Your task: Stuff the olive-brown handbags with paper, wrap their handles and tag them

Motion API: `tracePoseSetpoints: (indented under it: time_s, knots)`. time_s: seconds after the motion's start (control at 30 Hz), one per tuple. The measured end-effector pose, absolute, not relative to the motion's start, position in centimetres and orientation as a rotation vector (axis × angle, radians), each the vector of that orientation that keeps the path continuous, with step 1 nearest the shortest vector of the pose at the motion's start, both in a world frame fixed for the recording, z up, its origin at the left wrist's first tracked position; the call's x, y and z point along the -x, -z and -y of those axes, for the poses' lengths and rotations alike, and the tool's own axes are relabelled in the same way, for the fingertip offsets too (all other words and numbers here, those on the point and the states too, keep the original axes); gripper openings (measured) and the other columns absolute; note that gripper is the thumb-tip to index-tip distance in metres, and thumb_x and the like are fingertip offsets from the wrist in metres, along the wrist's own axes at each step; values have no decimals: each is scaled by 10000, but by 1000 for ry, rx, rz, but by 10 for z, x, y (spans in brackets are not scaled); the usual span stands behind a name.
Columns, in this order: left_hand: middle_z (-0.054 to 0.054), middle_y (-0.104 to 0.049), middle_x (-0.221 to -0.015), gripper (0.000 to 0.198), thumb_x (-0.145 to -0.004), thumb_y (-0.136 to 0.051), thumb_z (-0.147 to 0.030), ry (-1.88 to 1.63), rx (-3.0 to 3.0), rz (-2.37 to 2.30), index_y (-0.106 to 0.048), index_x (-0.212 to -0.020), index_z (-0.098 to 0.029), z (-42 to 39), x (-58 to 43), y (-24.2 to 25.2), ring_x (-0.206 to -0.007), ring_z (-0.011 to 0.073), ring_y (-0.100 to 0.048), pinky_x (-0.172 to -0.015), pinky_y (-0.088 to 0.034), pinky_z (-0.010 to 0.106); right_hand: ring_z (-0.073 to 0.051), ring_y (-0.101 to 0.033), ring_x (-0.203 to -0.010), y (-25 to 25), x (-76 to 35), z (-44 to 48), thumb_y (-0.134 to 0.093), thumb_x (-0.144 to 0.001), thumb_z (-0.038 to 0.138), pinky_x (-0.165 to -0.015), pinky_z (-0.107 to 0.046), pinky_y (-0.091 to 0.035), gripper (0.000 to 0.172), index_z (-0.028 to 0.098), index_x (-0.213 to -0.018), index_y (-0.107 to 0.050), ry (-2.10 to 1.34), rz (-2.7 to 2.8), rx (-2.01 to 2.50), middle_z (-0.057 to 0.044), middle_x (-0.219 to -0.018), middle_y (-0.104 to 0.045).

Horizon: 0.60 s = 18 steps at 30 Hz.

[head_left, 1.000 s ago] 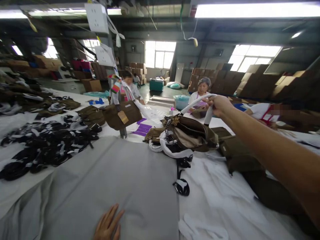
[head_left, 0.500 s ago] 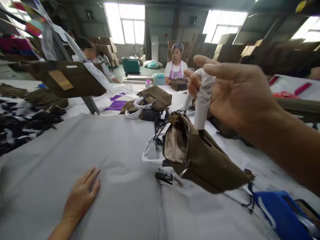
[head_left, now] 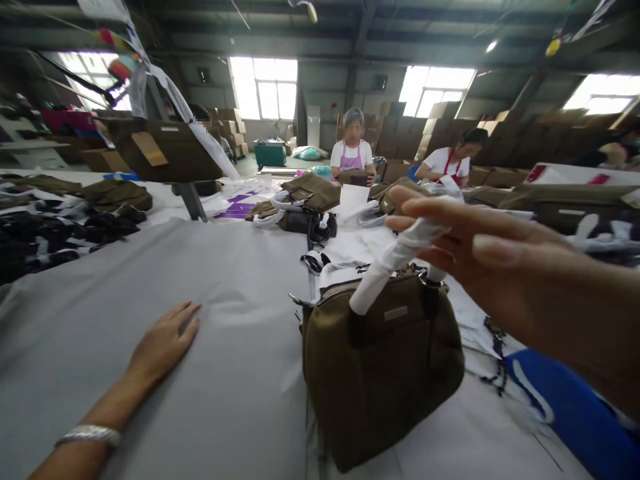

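Observation:
An olive-green handbag [head_left: 385,360] is in front of me to the right, its front panel with a small metal plate facing me. One of its carry handles [head_left: 380,273] is wrapped in white paper, and my right hand [head_left: 480,247] has its fingers hooked through it. The bag tilts, its lower left corner dipping toward me. My left hand [head_left: 163,343] lies flat on the grey covering sheet [head_left: 225,400], fingers stretched out and holding nothing. A silvery bracelet [head_left: 89,435] is on that wrist.
More olive bags [head_left: 315,193] with wrapped handles lie farther back. A pile of black and white straps [head_left: 55,230] is at left, beside a post with a hanging olive panel [head_left: 165,150]. A blue object [head_left: 565,407] lies at lower right. Co-workers [head_left: 353,150] sit across the table.
My right hand has swung the handbag round, so its front panel faces me instead of its open zipped top, and it is nearer. My left hand stays on the sheet. The view has tilted up.

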<state>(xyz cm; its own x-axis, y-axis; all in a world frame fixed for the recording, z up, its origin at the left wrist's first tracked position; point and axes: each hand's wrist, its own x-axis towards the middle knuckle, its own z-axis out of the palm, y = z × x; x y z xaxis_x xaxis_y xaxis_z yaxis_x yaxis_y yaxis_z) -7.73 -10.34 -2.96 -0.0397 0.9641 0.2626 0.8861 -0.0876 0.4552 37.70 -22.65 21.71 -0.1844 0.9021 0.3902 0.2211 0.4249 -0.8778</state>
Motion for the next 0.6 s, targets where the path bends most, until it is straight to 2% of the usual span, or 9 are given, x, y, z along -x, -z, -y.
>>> tracePoseSetpoints:
  time_s: [0.1,0.13,0.2,0.27,0.3,0.4,0.5,0.53,0.6]
  knots:
    - [127,-687,-1302,553,-909,-420,-506,-977,-1961,-2039,-668,-1254,-152,144,21,-23,-1266,322,-603,-1106,-442,500,-352,-429,-1421,-216,-389,274,-642,-909,454,-1086,-525,-510,420,418,-1327,-639,-844,1908,1090,36,-1528,-482]
    - [69,-698,-1295,528,-934,-423,-533,-1052,-1961,-1950,-662,-1268,-201,164,-4,-45,-1245,266,-623,-1088,-472,423,-358,-457,-1398,-215,-392,292,-645,-908,478,-1057,-517,-537,444,425,-1348,-620,-817,1996,1098,16,-1520,-493]
    - [75,-727,-1232,521,-985,-402,-533,-1155,-1860,-1409,-686,-1223,-166,209,-58,-88,-1145,238,-676,-1013,-523,361,-344,-507,-1360,-210,-394,329,-680,-892,454,-1053,-481,-547,513,441,-1393,-572,-674,2152,1058,-8,-1476,-545]
    - [48,-762,-1136,506,-993,-405,-540,-919,-1998,-1141,-741,-1121,-184,251,-109,-126,-1079,222,-691,-950,-530,313,-317,-501,-1370,-196,-394,363,-719,-867,399,-1106,-446,-501,615,445,-1443,-510,-525,2261,1004,-10,-1479,-541]
    - [23,-784,-1020,493,-998,-398,-534,-792,-2121,-1140,-767,-1033,-208,269,-131,-140,-978,204,-710,-862,-536,278,-309,-486,-1383,-187,-394,377,-727,-857,388,-1125,-432,-478,656,429,-1466,-487,-494,2307,944,-17,-1501,-517]
    - [40,-785,-851,523,-978,-420,-588,-308,-2498,-1408,-790,-880,-232,307,-186,-166,-809,216,-713,-721,-492,283,-302,-456,-1405,-156,-397,409,-701,-866,417,-1121,-389,-465,626,347,-1462,-521,-537,2418,727,-56,-1554,-437]
    - [136,-763,-774,478,-877,-607,-598,55,-2756,-1505,-785,-777,-165,334,-224,-170,-788,285,-709,-796,-481,372,-271,-528,-1353,-146,-406,438,-656,-911,397,-1083,-352,-492,493,348,-1398,-593,-560,2464,733,-63,-1524,-479]
    - [144,-760,-772,399,-844,-676,-536,112,-2805,-1450,-784,-776,-158,343,-234,-169,-793,291,-707,-820,-477,383,-259,-546,-1339,-149,-410,449,-648,-922,379,-1091,-347,-482,489,341,-1405,-586,-567,2497,786,-68,-1511,-501]
    - [115,-777,-846,227,-791,-753,-389,134,-2843,-1291,-793,-895,-191,360,-250,-162,-820,267,-709,-817,-476,350,-247,-555,-1331,-161,-420,471,-661,-915,339,-1123,-336,-447,529,302,-1434,-562,-599,2582,851,-84,-1492,-531]
